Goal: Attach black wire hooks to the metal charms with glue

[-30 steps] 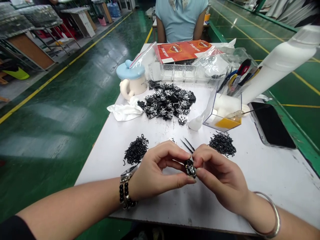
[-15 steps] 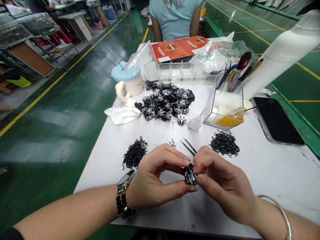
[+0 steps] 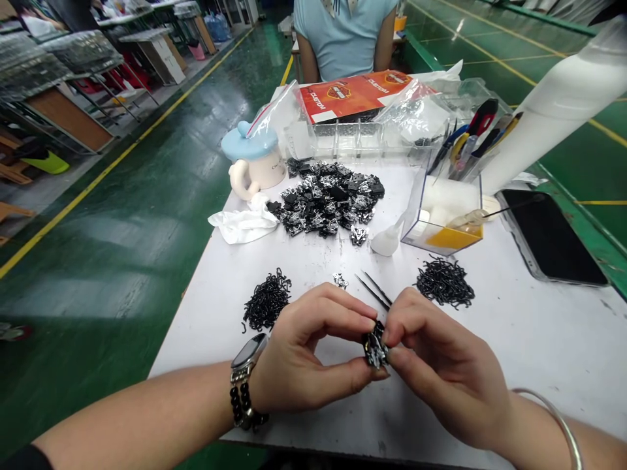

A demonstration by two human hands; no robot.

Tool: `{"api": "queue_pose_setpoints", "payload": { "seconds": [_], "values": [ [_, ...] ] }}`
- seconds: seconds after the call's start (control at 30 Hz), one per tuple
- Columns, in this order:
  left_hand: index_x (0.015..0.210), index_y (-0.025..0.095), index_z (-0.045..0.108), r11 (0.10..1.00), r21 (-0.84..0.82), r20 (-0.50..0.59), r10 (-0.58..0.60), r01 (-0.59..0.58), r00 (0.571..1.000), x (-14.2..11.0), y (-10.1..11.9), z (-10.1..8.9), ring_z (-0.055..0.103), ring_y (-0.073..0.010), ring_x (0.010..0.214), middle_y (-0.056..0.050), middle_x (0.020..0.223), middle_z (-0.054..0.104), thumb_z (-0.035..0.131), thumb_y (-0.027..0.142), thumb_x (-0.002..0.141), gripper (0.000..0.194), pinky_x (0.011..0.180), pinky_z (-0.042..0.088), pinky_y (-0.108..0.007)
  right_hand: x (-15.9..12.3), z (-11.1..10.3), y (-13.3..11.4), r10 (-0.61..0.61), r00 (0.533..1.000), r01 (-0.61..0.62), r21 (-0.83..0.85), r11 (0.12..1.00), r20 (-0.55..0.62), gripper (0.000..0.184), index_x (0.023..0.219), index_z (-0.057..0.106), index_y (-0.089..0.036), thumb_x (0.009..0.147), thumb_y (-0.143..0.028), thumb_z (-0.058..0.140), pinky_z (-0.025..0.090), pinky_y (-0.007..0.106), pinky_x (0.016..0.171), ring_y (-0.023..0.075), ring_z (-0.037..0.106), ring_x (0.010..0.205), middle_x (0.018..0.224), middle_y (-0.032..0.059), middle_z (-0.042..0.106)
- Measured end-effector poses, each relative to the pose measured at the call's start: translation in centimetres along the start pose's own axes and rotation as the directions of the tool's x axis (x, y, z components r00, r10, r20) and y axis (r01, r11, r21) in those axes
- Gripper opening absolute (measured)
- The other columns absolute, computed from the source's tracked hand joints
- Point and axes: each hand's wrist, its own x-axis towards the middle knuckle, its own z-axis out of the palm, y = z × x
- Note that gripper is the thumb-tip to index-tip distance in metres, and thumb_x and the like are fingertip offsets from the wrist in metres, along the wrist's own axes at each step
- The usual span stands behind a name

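Observation:
Both of my hands pinch one small black-and-silver metal part (image 3: 375,346) just above the white table (image 3: 539,339). My left hand (image 3: 313,352) grips it from the left between thumb and fingers, closed. My right hand (image 3: 441,365) holds it from the right with its fingertips, closed too. Black tweezers (image 3: 375,290) lie on the table just beyond my fingers, beside one loose small part (image 3: 339,281). A big heap of the same black-and-silver parts (image 3: 330,196) lies farther back. Two piles of small black hooks lie at the left (image 3: 267,300) and right (image 3: 445,282).
A blue-lidded mug (image 3: 255,160) and a crumpled white cloth (image 3: 245,222) sit at the back left. A clear box with tools (image 3: 450,209), a small glue bottle (image 3: 386,241), a phone (image 3: 551,238), plastic bags and an orange box (image 3: 357,94) stand behind. A person in light blue (image 3: 343,36) sits beyond.
My hands have stayed pinched together on the small part, shifting only slightly. The view has moved a little.

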Motion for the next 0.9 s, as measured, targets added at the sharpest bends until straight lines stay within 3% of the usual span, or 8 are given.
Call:
{"api": "queue_pose_setpoints", "payload": {
  "seconds": [0.4, 0.6, 0.9],
  "values": [
    [0.101, 0.022, 0.060, 0.999, 0.037, 0.008, 0.000, -0.001, 1.000, -0.10, -0.19, -0.03, 0.062, -0.0156, 0.085, -0.006, 0.099, 0.063, 0.077, 0.005, 0.063, 0.045, 0.070, 0.057, -0.025, 0.32, 0.14, -0.21, -0.038, 0.999, 0.037, -0.030, 0.999, -0.035, 0.009, 0.088, 0.052, -0.023, 0.085, -0.014, 0.052, 0.038, 0.026, 0.062, 0.0126, 0.045, 0.071, 0.075, 0.0003, 0.047],
    [0.101, 0.019, 0.061, 0.999, 0.029, -0.001, 0.017, -0.017, 1.000, -0.04, -0.17, -0.01, 0.062, -0.0152, 0.088, -0.006, 0.099, 0.063, 0.076, -0.002, 0.058, 0.050, 0.073, 0.056, -0.025, 0.19, 0.06, -0.16, -0.028, 0.999, 0.027, -0.021, 0.999, -0.035, 0.009, 0.088, 0.052, -0.023, 0.085, -0.014, 0.053, 0.039, 0.026, 0.062, 0.0128, 0.046, 0.073, 0.076, 0.0004, 0.047],
    [0.099, 0.019, 0.065, 0.996, 0.091, -0.045, 0.015, -0.011, 0.999, -0.11, -0.28, -0.09, 0.064, -0.0147, 0.083, -0.005, 0.094, 0.066, 0.082, 0.003, 0.056, 0.049, 0.072, 0.057, -0.024, 0.21, 0.09, 0.00, -0.003, 0.998, 0.001, -0.035, 0.999, -0.063, 0.005, 0.089, 0.055, -0.023, 0.088, -0.019, 0.052, 0.042, 0.026, 0.060, 0.0124, 0.049, 0.069, 0.074, 0.0011, 0.051]
  ]
}}
